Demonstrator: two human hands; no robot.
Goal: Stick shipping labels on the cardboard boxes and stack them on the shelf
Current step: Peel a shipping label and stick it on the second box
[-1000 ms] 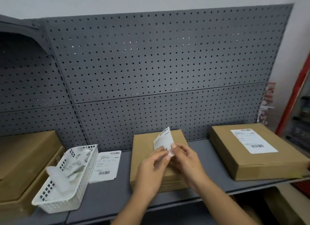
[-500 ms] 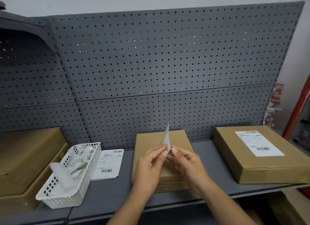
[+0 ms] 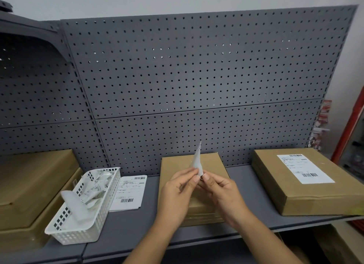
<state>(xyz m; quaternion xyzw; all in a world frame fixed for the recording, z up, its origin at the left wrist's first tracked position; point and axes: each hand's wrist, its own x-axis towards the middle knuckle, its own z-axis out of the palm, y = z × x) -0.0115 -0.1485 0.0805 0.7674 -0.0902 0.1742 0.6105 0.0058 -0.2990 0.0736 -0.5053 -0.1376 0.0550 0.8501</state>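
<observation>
My left hand (image 3: 180,193) and my right hand (image 3: 220,195) pinch the bottom edge of a white shipping label (image 3: 198,161), which stands nearly edge-on between my fingertips. Both hands hover over a plain cardboard box (image 3: 173,165) lying flat in the middle of the grey shelf (image 3: 149,220). A second cardboard box (image 3: 307,196) at the right carries a stuck-on label (image 3: 304,168). More shipping labels (image 3: 129,194) lie in a flat pile left of the middle box.
A white plastic basket (image 3: 65,232) holding crumpled backing paper stands at the left front. Stacked cardboard boxes (image 3: 29,187) fill the far left. A grey pegboard (image 3: 197,76) backs the shelf. More boxes (image 3: 342,244) sit on the level below.
The label has turned from facing me to nearly edge-on while both hands kept pinching it. The view has shifted slightly left.
</observation>
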